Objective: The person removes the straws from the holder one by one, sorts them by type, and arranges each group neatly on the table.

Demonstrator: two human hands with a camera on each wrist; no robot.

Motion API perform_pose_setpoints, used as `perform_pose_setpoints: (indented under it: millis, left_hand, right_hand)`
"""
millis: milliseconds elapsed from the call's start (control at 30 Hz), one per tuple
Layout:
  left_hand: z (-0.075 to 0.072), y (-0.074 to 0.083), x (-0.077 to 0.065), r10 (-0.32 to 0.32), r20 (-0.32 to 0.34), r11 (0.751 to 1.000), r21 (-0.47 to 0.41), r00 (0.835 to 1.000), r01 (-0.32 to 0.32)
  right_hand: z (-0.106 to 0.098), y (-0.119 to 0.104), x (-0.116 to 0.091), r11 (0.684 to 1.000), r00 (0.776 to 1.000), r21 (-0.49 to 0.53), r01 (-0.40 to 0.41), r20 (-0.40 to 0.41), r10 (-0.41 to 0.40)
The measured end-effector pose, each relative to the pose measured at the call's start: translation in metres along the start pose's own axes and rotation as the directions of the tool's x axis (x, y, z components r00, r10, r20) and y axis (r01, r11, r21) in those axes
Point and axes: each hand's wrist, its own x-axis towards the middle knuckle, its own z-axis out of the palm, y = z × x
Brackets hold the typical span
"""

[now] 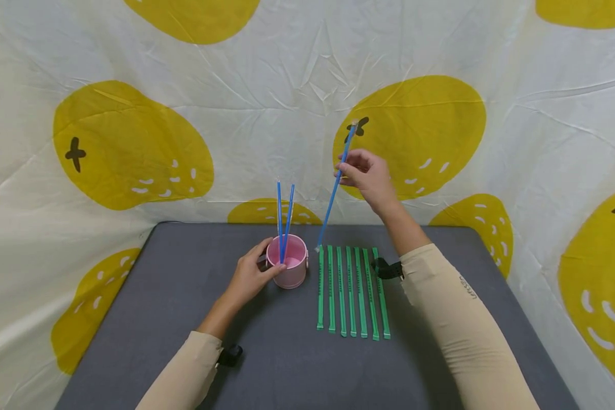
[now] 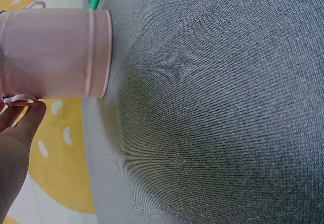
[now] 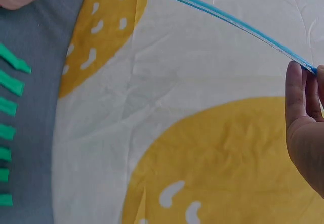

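Observation:
A small pink bucket [image 1: 290,278] with side handles stands on the dark table. My left hand [image 1: 251,273] holds its left side, thumb toward the front; in the left wrist view its fingertips [image 2: 33,114] meet the bucket's handle. Two blue straws [image 1: 279,208] lean upright inside, rising well above the rim. Up to the right of the bucket, my right hand [image 1: 370,177] pinches another blue straw [image 1: 332,198] in a clear wrapper. This straw slants, its lower end beside the bucket and above the table's far part. The right wrist view shows the held straw [image 3: 238,24] running from the fingertips toward the bucket.
Several narrow green paper-wrapped sticks [image 1: 351,293] lie in a row to the right of the bucket, under my right forearm's side. The grey table [image 1: 184,296] meets a white cloth backdrop [image 1: 266,142] printed with yellow fruit.

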Motion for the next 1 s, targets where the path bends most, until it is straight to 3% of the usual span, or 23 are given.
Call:
perform_pose_setpoints:
  millis: [233,600,733,900,1000]
  left_hand:
    - [-0.001,-0.001,-0.001,-0.001,0.004,1.000,-0.014,1.000,0.001]
    - [0.000,-0.002,0.001,0.014,0.002,1.000,-0.002,1.000,-0.014]
    - [-0.001,-0.002,0.000,0.004,0.007,1.000,-0.004,1.000,-0.004]
    - [-0.001,-0.001,0.001,-0.008,0.010,1.000,-0.004,1.000,0.008]
    - [0.000,-0.001,0.002,-0.008,0.008,1.000,-0.010,1.000,0.009]
  right_hand:
    - [-0.023,-0.001,-0.007,1.000,0.999,-0.009,-0.002,-0.039,0.002]
    - [-0.065,0.010,-0.024,0.981,0.996,-0.175,-0.077,-0.062,0.067]
    - [-0.077,0.017,-0.034,0.946,0.992,-0.297,-0.127,-0.065,0.112]
    - [-0.093,0.026,-0.048,0.875,0.977,-0.436,-0.211,-0.057,0.208]
    - [-0.103,0.034,-0.055,0.845,0.967,-0.477,-0.243,-0.049,0.250]
